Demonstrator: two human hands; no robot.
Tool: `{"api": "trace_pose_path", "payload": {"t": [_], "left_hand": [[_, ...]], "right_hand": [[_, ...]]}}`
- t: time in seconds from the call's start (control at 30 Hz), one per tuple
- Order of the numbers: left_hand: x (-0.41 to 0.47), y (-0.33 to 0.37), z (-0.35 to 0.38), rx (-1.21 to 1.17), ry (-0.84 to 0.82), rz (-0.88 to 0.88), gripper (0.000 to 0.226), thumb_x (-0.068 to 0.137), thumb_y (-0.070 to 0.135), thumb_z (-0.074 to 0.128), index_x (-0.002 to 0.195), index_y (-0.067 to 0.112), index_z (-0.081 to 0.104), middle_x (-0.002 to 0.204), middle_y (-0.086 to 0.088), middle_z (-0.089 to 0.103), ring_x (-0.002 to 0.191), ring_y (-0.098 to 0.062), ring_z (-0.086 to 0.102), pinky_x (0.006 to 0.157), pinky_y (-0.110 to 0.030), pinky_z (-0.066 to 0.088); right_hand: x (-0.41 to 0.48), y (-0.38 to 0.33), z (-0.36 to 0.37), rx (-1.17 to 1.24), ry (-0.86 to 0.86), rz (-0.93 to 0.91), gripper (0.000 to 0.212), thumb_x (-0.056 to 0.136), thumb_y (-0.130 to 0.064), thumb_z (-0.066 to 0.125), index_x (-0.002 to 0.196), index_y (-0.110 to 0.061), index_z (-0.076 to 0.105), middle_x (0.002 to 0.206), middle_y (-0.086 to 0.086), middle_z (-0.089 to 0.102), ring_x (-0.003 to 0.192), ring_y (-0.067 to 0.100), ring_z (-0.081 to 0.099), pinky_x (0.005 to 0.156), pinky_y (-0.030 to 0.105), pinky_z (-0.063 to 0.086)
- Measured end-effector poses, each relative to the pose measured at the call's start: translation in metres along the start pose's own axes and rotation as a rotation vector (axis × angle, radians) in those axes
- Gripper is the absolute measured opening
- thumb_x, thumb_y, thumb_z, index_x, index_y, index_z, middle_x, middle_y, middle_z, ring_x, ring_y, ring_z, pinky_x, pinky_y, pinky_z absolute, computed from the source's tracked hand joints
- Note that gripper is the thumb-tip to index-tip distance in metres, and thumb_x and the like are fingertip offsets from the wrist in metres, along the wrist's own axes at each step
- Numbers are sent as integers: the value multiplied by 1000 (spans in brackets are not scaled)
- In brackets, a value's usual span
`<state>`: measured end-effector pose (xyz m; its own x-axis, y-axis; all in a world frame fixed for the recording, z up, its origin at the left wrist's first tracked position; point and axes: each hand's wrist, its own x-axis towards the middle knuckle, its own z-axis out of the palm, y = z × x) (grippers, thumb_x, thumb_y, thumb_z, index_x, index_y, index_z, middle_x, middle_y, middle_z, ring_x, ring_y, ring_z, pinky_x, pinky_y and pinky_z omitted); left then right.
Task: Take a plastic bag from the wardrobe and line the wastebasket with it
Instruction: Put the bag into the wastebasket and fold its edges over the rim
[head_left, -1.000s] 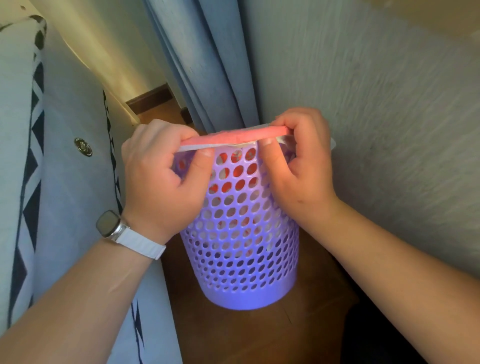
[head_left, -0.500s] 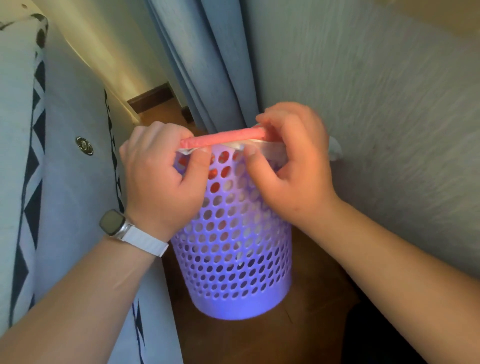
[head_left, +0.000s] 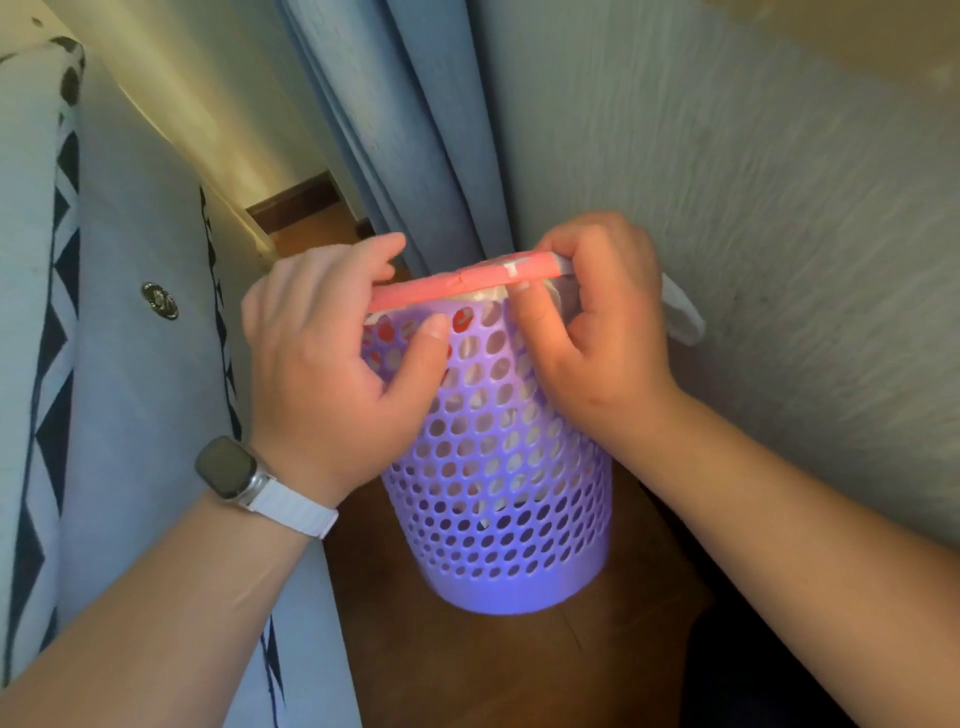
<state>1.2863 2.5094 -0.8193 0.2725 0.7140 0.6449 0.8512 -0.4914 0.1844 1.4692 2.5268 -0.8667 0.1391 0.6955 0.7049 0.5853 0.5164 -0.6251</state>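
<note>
- Blue-grey curtain (head_left: 415, 130) hung in long folds at the back, centre.
- Pale textured wall (head_left: 753, 182) ran along the right.
- Grey upholstery (head_left: 130, 338) stood at left, edged with black-and-white diamond trim (head_left: 52, 364); one round metal stud (head_left: 160, 301) on it.
- Brown wooden floor (head_left: 467, 670) below.
- Dark baseboard (head_left: 296, 200) under a cream wall (head_left: 208, 78).

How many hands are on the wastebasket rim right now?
2. The left hand grips the pink rim on the left side of the wastebasket. The right hand grips it on the right side, with the white bag sticking out behind it.
</note>
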Motion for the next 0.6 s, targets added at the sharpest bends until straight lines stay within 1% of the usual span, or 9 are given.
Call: {"api": "trace_pose_path", "payload": {"t": [0.03, 0.1, 0.17, 0.27, 0.37, 0.47, 0.53, 0.6], "left_hand": [[-1, 5, 1, 26, -3, 28, 42, 89, 39, 53, 117, 8, 63, 104, -10, 64, 99, -32, 56, 89, -47, 40], [-2, 14, 4, 59, -7, 73, 40, 91, 38, 54, 117, 10, 64, 105, -8, 66, 98, -31, 58, 90, -47, 38], [-4, 20, 6, 70, -13, 84, 32, 93, 34, 54, 113, 12, 66, 98, -5, 66, 92, -30, 58, 89, -47, 38], [-6, 16, 7, 78, -22, 58, 23, 94, 29, 52, 103, 16, 68, 85, -3, 62, 82, -29, 55, 81, -44, 36], [-5, 5, 8, 58, -38, 1, 17, 92, 26, 53, 90, 15, 65, 77, 0, 53, 77, -27, 51, 73, -42, 35], [-2, -7, 8, 32, -46, -70, 15, 89, 22, 52, 84, 13, 62, 77, 10, 42, 74, -20, 45, 71, -35, 31], [-2, -13, 8, 25, -52, -103, 16, 89, 22, 51, 83, 12, 61, 78, 10, 42, 75, -14, 40, 72, -32, 28], [-2, -16, 8, 20, -61, -123, 16, 88, 22, 51, 83, 12, 61, 78, 10, 44, 77, -12, 39, 73, -32, 28]], "right_hand": [[-2, -2, 1, -25, -3, -14, 18, 90, -25, 56, 89, -7, 60, 87, 7, 58, 83, 27, 52, 75, 47, 40], [-7, -6, 3, -47, -9, -47, 19, 90, -25, 57, 90, -7, 61, 88, 8, 59, 84, 29, 54, 77, 45, 38], [-10, -11, 5, -43, -12, -61, 21, 91, -28, 57, 90, -7, 63, 89, 8, 61, 85, 28, 54, 79, 42, 36], [-14, -17, 8, -22, -31, -41, 21, 90, -28, 58, 92, -8, 63, 90, 6, 61, 87, 26, 55, 80, 40, 36], [-14, -18, 9, 11, -67, -38, 23, 87, -28, 61, 97, -7, 63, 94, 5, 62, 90, 24, 56, 81, 43, 41], [-8, -6, 5, 46, -96, -40, 33, 85, -31, 60, 105, -5, 63, 103, 7, 63, 98, 27, 59, 86, 52, 44], [-5, 4, 4, 44, -123, -17, 39, 85, -33, 59, 111, -5, 63, 109, 8, 63, 104, 28, 59, 91, 53, 44], [-5, 13, 5, 38, -161, 12, 43, 84, -35, 58, 115, -6, 62, 113, 8, 62, 107, 27, 58, 95, 51, 44]]}}
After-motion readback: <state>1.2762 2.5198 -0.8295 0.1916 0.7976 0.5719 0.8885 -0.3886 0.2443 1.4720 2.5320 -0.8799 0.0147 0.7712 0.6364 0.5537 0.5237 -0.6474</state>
